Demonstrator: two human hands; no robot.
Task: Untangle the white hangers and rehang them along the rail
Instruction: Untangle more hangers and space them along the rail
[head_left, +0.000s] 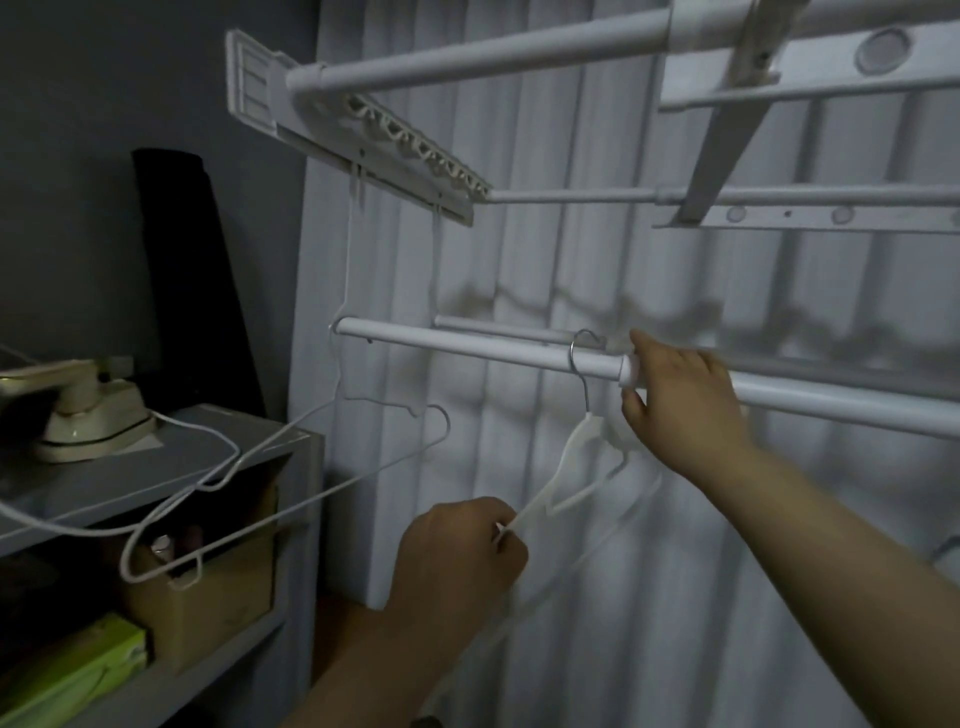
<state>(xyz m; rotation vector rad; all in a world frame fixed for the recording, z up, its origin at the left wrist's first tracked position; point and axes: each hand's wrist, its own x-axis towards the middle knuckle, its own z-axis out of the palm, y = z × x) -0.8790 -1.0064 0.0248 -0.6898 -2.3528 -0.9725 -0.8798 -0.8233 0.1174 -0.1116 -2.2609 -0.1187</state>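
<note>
left hand (460, 553) around white hanger (569, 457) on rail (467, 347)

Your left hand (457, 551) low, near centre of view, back of hand toward you. Fingers (511, 551) curled tight round arm of white hanger (582, 436). Left forearm rises from bottom edge, wrist near straight. Your right hand (680, 405) higher and to right, reaching forward: thumb under rail (467, 348), index finger over top, hand wrapped on it. Right forearm enters from lower right corner, slants up and left, wrist straight. Both forearms bare. Hands apart, right above left.
</note>
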